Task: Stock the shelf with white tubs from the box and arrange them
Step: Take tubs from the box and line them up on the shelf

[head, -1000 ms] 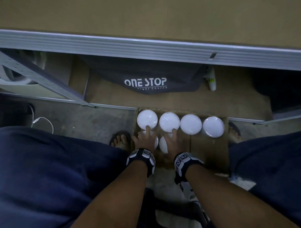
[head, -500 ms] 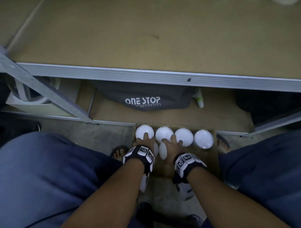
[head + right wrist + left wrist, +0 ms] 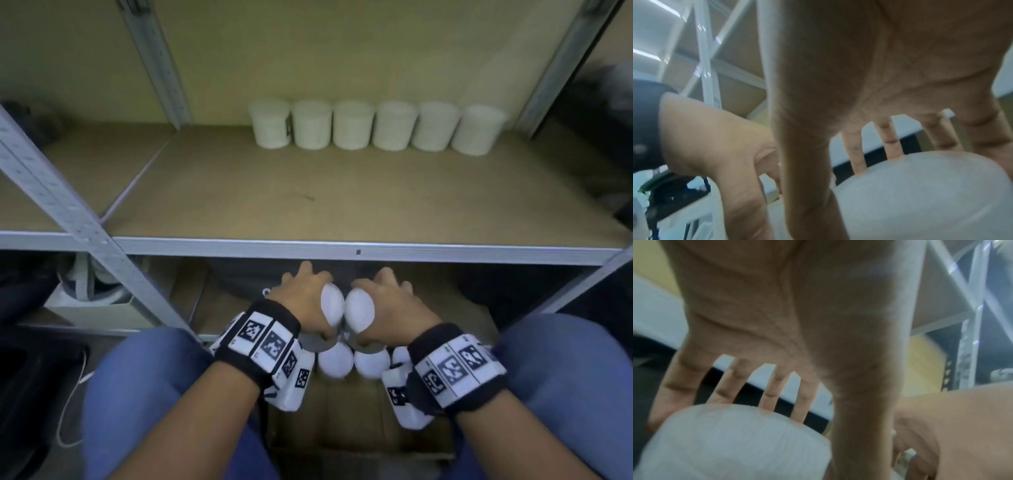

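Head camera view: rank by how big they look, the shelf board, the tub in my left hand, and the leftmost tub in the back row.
1. Shelf board, by far.
2. Leftmost tub in the back row.
3. Tub in the left hand, mostly hidden by the left hand; nearer the camera, so this ranking is unsure.

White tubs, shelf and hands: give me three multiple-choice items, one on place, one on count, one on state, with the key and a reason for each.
1. Where does the row of tubs stand on the shelf?
A. along the front edge
B. at the back, right of the middle
C. at the far left end

2. How many tubs are in that row?
A. four
B. six
C. nine

3. What is the left hand doing?
A. gripping a white tub
B. resting flat on the shelf
C. hanging idle

Key: 1 B, the row lines the back wall, with bare board in front and to its left. 2 B, six stand side by side. 3 A, its fingers curl round the tub, as the right hand grips its own tub.
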